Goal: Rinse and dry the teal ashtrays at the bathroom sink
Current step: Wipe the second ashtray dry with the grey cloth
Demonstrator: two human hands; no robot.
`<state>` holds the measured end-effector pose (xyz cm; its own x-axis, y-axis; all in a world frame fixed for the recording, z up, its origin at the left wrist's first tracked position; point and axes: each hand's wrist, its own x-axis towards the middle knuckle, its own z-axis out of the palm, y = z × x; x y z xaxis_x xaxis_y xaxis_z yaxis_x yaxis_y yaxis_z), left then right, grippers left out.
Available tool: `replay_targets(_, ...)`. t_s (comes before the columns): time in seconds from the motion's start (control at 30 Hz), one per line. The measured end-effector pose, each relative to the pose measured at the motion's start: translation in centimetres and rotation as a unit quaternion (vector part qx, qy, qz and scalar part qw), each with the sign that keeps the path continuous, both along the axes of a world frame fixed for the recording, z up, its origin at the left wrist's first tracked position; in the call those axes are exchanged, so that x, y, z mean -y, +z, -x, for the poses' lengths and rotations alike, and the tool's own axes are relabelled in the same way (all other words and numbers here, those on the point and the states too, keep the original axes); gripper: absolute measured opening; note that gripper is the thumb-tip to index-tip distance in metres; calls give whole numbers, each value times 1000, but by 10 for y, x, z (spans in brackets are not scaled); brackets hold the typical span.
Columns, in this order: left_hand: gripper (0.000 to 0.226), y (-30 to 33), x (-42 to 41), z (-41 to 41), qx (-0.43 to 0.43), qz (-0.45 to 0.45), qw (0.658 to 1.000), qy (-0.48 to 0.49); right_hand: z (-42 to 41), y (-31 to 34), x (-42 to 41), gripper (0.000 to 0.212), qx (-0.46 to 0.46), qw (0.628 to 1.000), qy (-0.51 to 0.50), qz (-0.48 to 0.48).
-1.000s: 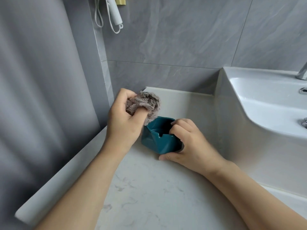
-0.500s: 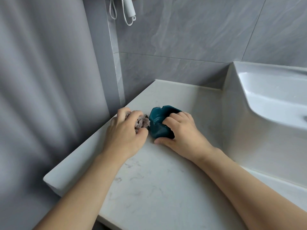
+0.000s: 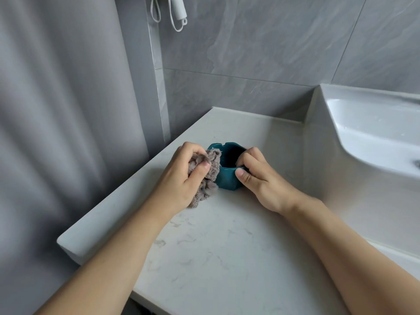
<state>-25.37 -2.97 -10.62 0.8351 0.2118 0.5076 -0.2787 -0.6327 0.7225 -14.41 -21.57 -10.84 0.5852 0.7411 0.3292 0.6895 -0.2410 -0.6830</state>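
Observation:
One teal ashtray point(image 3: 227, 178) stands on the white marble counter point(image 3: 216, 246), open side up. My right hand point(image 3: 259, 178) grips its right wall, fingers hooked over the rim and thumb on the outer face. My left hand point(image 3: 181, 178) is closed around a bunched grey-brown cloth point(image 3: 208, 176), which presses against the ashtray's left side. Part of the cloth hangs down onto the counter.
A white basin point(image 3: 368, 137) rises at the right, its side wall close to my right hand. A grey curtain point(image 3: 56, 121) hangs left of the counter edge. Grey tiles form the back wall, with a white cord and handle point(image 3: 178, 10) hanging above.
The ashtray has been turned from tilted to standing upright on the counter. My left hand with the cloth came down from above it and now rubs its left side.

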Motion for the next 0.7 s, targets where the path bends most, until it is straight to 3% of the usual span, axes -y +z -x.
replay_targets(0.23, 9, 0, 3, -2, -11, -10, 999, 36, 0, 0, -1, 18, 31, 999, -7, -28)
replay_targets(0.43, 32, -9, -4, -4, -80, -55, 991, 90, -1, -1, -1, 14, 52, 998, -33, -11)
replay_targets(0.57, 26, -5, 1, -1, -56, -24, 998, 33, 2, -2, -2, 13, 67, 996, -62, -8)
replay_targets(0.7, 27, -5, 4, -1, -9, -67, 997, 30, 6, -1, -8, 13, 66, 995, -78, -11)
